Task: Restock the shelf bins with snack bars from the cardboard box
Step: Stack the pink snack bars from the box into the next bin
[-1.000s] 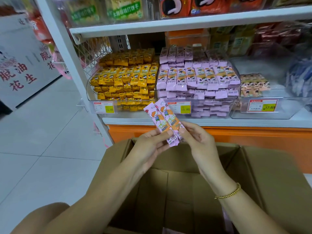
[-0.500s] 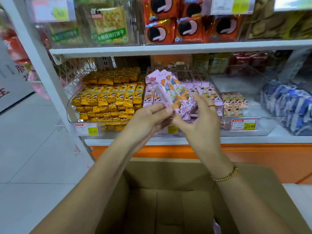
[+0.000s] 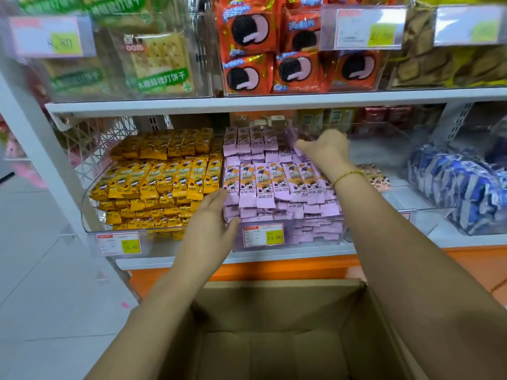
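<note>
Rows of pink snack bars fill a clear shelf bin on the middle shelf. My left hand lies with straight fingers against the front left corner of that pile. My right hand reaches over the back right of the bin, fingers curled around blurred pink snack bars. The open cardboard box stands below my arms in front of the shelf, and its visible inside shows only bare cardboard.
A bin of yellow bars sits left of the pink one. Blue packets lie to the right, beyond a nearly bare clear bin. Cracker packs and orange cookie packs fill the upper shelf. A white shelf post stands at left.
Both hands rose from over the box to the pink bin. The left hand let go of the bars and now touches the pile's front; the right hand carried them to the back.
</note>
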`<state>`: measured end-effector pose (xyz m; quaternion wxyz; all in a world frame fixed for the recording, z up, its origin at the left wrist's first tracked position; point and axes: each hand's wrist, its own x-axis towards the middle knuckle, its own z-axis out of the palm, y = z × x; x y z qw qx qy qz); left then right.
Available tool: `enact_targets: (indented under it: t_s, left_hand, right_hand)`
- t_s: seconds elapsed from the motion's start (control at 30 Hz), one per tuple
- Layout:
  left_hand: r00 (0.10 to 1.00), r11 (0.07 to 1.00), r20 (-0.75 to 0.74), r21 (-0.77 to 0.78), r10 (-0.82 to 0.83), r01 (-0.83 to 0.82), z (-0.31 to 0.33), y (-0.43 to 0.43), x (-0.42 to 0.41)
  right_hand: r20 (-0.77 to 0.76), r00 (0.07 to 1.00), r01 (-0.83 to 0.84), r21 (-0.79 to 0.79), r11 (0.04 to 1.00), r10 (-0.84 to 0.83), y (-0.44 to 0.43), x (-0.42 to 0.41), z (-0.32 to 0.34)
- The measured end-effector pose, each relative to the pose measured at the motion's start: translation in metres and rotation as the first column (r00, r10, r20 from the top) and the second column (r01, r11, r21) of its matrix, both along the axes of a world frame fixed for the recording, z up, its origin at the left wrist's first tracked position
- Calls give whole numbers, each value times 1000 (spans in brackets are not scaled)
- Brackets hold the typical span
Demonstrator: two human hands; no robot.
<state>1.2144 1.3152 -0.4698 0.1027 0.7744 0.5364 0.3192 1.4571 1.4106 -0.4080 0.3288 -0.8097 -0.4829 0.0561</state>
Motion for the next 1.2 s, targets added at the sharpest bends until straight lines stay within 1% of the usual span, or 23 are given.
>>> enact_targets:
  t_s: [0.07,0.17,0.27,0.5,0.6,0.67,0.77,0.83,0.87,0.93,0.97,1.0,1.07,1.13,1.17,1.2]
  left_hand:
    - [1000,1000,-4,2,-12,12,-2,1,-3]
    - [999,1000,-14,3,-28,28,-3,1,-5]
    - [999,999,-14,1,-37,37,-4,0,-6]
    - [998,998,-23,-7,-57,57,-6,1,-9]
    - [998,998,-30,6,-63,63,-8,2,-8]
    - [998,998,-11,17,-63,63,-5,-1,-7]
    - [991,988,83,124,-106,95,-3,-9,-8]
    - [979,977,130,168,-156,133,-3,-20,-9]
    - [975,976,130,151,-180,160,-5,-25,-9]
    - [973,975,90,78,-215,208,-14,-39,-7]
    - [969,971,58,6,-240,240,-20,-48,-4]
    - [962,959,12,-75,-272,272,-27,-58,-2]
    - [928,911,-97,-254,-359,326,-43,-80,-1]
    - [876,822,-152,-448,-458,352,-61,-105,-3]
    - [850,752,-144,-556,-507,355,-70,-117,-6]
    - [827,657,-118,-672,-550,341,-79,-130,-9]
  right_hand:
    - [34,999,-29,-77,997,32,11,-3,3]
    - [6,997,-81,-174,981,83,27,-10,4]
    - [-21,994,-105,-223,969,103,38,-15,0]
    - [81,994,-58,-183,981,74,34,-16,-5]
    - [111,988,-84,-191,978,106,29,-16,-2]
    - [94,989,-105,-124,987,117,21,-16,2]
    - [137,976,-178,54,983,169,-9,-22,4]
    - [176,944,-304,143,942,278,-49,-33,1]
    - [193,914,-384,136,913,356,-71,-39,-1]
    - [208,823,-545,25,838,529,-115,-49,-10]
    - [191,772,-604,-75,794,606,-134,-51,-17]
    - [166,717,-650,-192,735,677,-148,-52,-26]
    - [78,613,-702,-404,587,787,-165,-50,-48]
    - [-7,566,-695,-541,473,824,-176,-47,-78]
    - [-33,558,-676,-598,431,829,-180,-46,-95]
    - [-58,557,-650,-652,391,829,-184,-45,-113]
